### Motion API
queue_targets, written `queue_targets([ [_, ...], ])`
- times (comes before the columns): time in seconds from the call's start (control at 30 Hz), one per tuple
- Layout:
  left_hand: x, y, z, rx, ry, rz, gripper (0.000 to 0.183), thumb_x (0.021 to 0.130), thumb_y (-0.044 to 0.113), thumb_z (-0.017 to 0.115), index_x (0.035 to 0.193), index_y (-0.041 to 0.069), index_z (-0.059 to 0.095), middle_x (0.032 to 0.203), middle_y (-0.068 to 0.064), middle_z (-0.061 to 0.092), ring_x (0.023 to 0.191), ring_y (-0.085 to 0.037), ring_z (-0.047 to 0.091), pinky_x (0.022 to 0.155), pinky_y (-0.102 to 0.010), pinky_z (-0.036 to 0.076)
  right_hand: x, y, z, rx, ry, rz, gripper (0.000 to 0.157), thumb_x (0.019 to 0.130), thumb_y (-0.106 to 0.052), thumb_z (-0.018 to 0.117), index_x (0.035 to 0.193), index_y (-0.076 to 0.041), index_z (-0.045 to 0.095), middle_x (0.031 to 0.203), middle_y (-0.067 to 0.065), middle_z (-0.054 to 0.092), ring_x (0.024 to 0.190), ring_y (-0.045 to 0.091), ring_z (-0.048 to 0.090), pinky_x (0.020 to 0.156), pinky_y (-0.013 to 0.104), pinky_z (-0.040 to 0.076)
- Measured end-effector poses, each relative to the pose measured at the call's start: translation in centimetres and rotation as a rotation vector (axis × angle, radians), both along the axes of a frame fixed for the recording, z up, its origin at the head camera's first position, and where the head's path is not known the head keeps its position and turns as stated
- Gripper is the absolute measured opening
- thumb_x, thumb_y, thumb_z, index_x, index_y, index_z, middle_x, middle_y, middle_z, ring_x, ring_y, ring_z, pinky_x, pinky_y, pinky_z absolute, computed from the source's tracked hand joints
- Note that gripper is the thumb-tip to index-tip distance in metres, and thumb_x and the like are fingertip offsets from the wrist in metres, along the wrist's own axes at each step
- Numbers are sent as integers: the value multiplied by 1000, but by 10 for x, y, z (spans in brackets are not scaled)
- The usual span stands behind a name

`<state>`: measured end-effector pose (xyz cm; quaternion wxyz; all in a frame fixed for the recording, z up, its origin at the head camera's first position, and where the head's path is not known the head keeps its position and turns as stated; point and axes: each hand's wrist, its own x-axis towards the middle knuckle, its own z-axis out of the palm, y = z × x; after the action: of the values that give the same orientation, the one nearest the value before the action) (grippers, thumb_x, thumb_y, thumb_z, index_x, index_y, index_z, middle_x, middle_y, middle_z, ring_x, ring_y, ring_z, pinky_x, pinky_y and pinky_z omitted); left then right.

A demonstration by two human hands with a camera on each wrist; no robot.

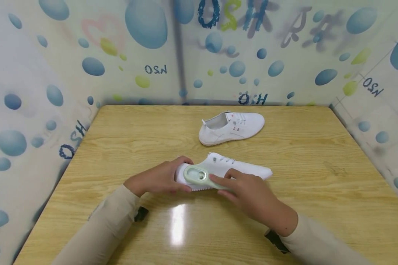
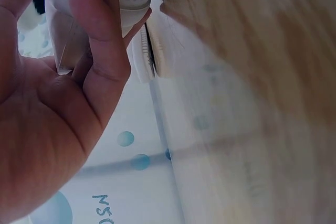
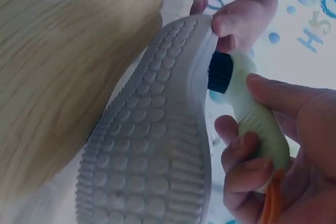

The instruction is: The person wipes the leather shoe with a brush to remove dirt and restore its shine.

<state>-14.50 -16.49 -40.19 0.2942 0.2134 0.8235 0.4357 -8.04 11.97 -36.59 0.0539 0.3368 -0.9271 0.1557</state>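
On the table a white lace-up shoe (image 1: 243,168) lies tipped on its side, its studded sole (image 3: 147,114) turned toward the person. My left hand (image 1: 162,177) grips it by the heel, thumb and fingers on either side. A pale green scrub brush (image 1: 195,173) with an oval window in its head is in my right hand (image 1: 253,197), the fingers curled round its handle. Its dark bristles (image 3: 220,72) face the heel end of the shoe and appear to touch its side. An orange loop (image 3: 272,203) hangs from the handle's end.
Behind the held shoe a second white shoe (image 1: 248,123) stands upright, toe to the right. The wooden table (image 1: 136,129) meets bubble-printed walls (image 1: 192,66) at the back and sides. Dark pieces (image 1: 274,240) show under both sleeves near the wrists.
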Motion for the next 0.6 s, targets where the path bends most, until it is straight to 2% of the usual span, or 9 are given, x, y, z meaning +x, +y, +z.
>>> queue_targets([
  [0.27,0,0,1,11,-8,-3,73,81,28,85,139,21,42,115,-15,59,61,-23,65,57,-39,56,0,-7,-1,14,18,10,44,89,-28,76,132,-29,66,96,-3,65,70,9,59,57,22,45],
  [0.6,0,0,1,-14,0,5,74,80,32,85,139,23,42,101,-15,62,60,-21,65,56,-38,55,6,26,6,40,85,-73,48,84,-24,81,129,-34,68,95,-4,66,69,9,58,56,24,44],
])
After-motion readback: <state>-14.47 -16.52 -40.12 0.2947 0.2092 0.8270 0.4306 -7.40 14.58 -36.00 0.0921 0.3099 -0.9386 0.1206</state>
